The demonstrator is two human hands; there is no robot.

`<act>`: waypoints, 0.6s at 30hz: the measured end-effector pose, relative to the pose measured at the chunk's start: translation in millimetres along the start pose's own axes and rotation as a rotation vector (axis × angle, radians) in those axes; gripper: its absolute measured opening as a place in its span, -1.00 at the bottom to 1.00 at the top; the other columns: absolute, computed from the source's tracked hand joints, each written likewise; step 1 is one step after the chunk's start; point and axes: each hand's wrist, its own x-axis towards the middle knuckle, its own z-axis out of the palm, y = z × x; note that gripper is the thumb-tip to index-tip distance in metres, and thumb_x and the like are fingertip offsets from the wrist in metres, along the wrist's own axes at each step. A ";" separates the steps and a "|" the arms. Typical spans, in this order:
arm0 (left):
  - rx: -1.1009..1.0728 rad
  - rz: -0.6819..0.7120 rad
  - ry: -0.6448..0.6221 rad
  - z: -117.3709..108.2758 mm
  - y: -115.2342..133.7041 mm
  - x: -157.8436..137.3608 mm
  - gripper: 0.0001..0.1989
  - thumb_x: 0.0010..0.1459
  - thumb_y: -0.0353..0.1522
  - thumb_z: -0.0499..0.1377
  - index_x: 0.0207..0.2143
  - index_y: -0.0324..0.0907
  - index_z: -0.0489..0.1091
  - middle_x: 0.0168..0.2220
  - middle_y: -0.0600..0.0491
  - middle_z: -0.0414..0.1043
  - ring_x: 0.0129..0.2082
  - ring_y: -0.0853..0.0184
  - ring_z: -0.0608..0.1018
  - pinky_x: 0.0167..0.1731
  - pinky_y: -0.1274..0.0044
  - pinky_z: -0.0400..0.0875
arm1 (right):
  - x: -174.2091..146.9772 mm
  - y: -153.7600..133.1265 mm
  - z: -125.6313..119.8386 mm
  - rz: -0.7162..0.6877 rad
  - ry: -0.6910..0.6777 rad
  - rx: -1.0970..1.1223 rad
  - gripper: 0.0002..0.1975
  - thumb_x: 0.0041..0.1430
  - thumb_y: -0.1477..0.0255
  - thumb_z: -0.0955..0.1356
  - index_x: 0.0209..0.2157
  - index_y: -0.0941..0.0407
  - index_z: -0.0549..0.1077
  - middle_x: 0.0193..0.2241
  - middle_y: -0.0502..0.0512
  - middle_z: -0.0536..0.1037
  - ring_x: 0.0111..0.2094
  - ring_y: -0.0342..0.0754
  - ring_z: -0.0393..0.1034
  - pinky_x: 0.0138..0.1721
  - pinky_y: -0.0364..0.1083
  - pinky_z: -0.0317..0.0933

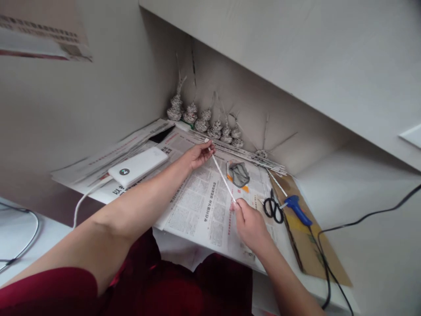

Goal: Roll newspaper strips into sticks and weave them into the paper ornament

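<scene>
Rolled-paper stick (224, 175): white, slim, running straight between both hands above the newspaper (187, 210); far end up-left, near end down-right.
Left hand (201, 156): pinching the far end between thumb and fingers, near the bundle of paper sticks (253, 158); contact with bundle unclear.
Right hand (251, 224): pinching the near end, thumb against index finger.
Step in hand: probably working one stick, straightening or twisting; cannot tell which.
Next move: likely calls for light, even pinch at both ends, no sharp bend.
Newsprint: Chinese columns; one bold headline apparently reading 坚持问题导向; large 以 beside the white power bank (140, 166); body text too small to read.
Power bank display (124, 171): round, lit, digits illegible; no brand readable.
Blue glue gun (297, 210): resting on cardboard (329, 267), near black-handled scissors (272, 210); no label legible.
Woven paper gourds (176, 107): lined up along the back wall, unlabelled.
</scene>
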 end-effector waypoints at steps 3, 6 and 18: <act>0.004 -0.018 0.008 1.2 0.7 -1.5 -0.82 0.19 -0.50 0.07 -0.48 -0.31 0.33 -0.60 0.05 0.37 -0.61 0.47 0.50 -0.69 0.78 0.39 | -0.6 3.1 6.9 0.221 -0.261 0.580 -0.69 0.25 0.14 0.13 -0.42 0.06 0.22 -0.66 -0.11 0.11 -0.60 -0.14 0.12 -0.56 -0.16 -0.03; 0.001 -0.030 0.003 1.6 0.0 -2.0 -0.82 0.19 -0.51 0.07 -0.49 -0.31 0.33 -0.61 0.05 0.36 -0.60 0.47 0.51 -0.70 0.79 0.37 | -5.1 5.7 10.0 0.387 -0.491 1.130 -0.72 0.21 0.15 0.19 -0.44 0.05 0.16 -0.69 -0.17 -0.07 -0.67 -0.19 -0.05 -0.66 -0.21 -0.17; 0.028 -0.036 -0.012 -3.3 -10.7 3.5 -0.87 0.16 -0.51 0.11 -0.46 -0.35 0.36 -0.57 0.02 0.39 -0.57 0.44 0.53 -0.61 0.74 0.46 | -1.0 0.9 3.7 0.028 -0.009 0.004 -0.73 0.21 0.16 0.19 -0.37 0.07 0.28 -0.61 -0.04 0.30 -0.53 -0.08 0.24 -0.47 -0.12 0.01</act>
